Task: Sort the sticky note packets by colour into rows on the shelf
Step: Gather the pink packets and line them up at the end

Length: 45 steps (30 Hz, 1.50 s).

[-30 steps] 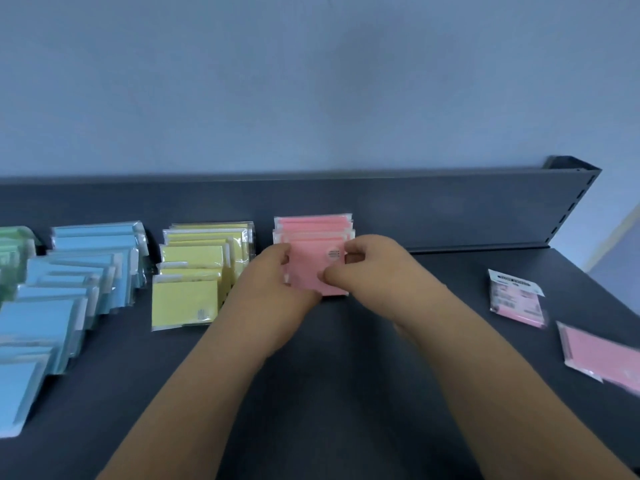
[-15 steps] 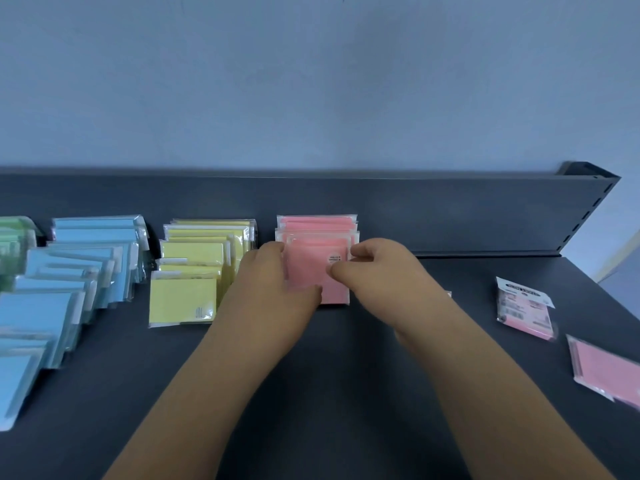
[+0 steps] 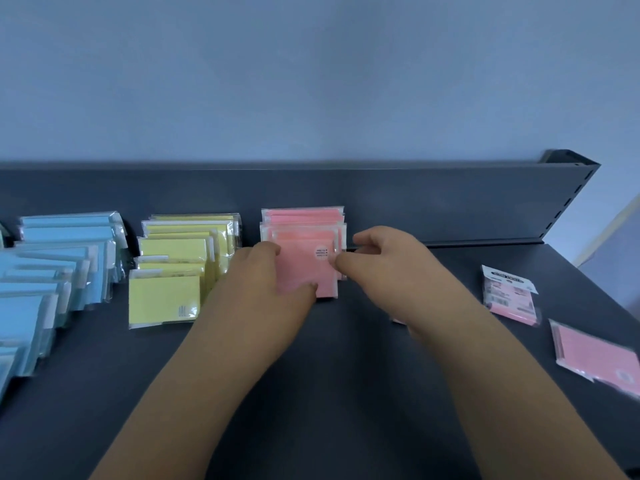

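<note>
Pink row (image 3: 302,220) at shelf (image 3: 346,403) back — strays (image 3: 509,301) rightward

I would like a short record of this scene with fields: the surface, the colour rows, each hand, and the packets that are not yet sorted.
surface: dark shelf with a back panel
rows, left to right: blue row, yellow row, pink row
left hand: grips the front pink packet at its left and lower edges
right hand: pinches the same packet at its right edge
not yet sorted: labelled pink packet and plain pink packet, lying flat at the right, apart from the rows
</note>
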Each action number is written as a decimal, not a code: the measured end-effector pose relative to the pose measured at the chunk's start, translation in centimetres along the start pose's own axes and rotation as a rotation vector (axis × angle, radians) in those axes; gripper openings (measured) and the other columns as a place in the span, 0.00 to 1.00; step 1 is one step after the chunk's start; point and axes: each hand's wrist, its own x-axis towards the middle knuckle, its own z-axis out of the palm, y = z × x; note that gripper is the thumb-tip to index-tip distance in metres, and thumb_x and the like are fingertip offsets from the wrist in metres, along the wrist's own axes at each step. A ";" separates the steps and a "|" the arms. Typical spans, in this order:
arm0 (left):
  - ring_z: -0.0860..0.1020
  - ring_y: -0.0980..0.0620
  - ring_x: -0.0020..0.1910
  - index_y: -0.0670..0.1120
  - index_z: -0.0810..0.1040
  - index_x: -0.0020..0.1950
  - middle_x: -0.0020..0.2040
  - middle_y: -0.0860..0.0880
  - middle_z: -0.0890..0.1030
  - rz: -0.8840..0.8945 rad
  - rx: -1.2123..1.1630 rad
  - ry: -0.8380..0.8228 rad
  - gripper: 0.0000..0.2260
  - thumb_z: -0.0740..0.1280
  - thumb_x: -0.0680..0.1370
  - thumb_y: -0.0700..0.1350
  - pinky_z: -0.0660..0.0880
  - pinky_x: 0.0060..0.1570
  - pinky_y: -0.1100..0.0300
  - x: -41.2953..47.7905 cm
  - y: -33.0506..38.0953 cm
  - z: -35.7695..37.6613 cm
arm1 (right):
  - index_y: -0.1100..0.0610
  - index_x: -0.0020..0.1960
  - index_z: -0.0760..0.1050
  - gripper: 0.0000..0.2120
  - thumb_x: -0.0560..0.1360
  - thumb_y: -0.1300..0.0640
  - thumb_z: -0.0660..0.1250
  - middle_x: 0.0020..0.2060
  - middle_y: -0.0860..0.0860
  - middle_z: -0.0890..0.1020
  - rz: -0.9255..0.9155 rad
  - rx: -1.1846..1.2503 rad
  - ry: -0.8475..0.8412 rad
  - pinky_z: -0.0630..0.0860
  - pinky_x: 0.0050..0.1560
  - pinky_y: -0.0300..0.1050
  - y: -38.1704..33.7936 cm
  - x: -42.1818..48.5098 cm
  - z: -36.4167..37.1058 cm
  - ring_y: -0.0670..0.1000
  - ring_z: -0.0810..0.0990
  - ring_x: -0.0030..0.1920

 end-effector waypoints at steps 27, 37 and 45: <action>0.71 0.66 0.63 0.63 0.71 0.67 0.63 0.66 0.75 0.173 0.006 -0.216 0.19 0.66 0.77 0.61 0.69 0.59 0.67 -9.8 19.3 16.4 | 0.39 0.55 0.76 0.20 0.65 0.39 0.77 0.50 0.38 0.74 -0.038 -0.631 -0.029 0.70 0.48 0.44 22.4 -3.3 -23.3 0.42 0.74 0.52; 0.77 0.67 0.49 0.63 0.73 0.51 0.47 0.64 0.80 -0.054 -0.264 -0.186 0.10 0.72 0.75 0.53 0.76 0.48 0.67 -10.6 24.8 22.4 | 0.43 0.64 0.76 0.29 0.63 0.51 0.78 0.51 0.41 0.74 -0.330 -0.393 0.044 0.74 0.46 0.36 27.0 -2.2 -25.9 0.41 0.76 0.49; 0.80 0.61 0.40 0.55 0.82 0.48 0.41 0.58 0.82 -0.123 -0.466 -0.185 0.03 0.72 0.77 0.47 0.78 0.42 0.64 -10.0 25.9 23.5 | 0.41 0.60 0.81 0.34 0.65 0.74 0.77 0.55 0.40 0.76 -0.492 0.002 0.163 0.82 0.52 0.41 28.4 -1.7 -26.4 0.45 0.83 0.50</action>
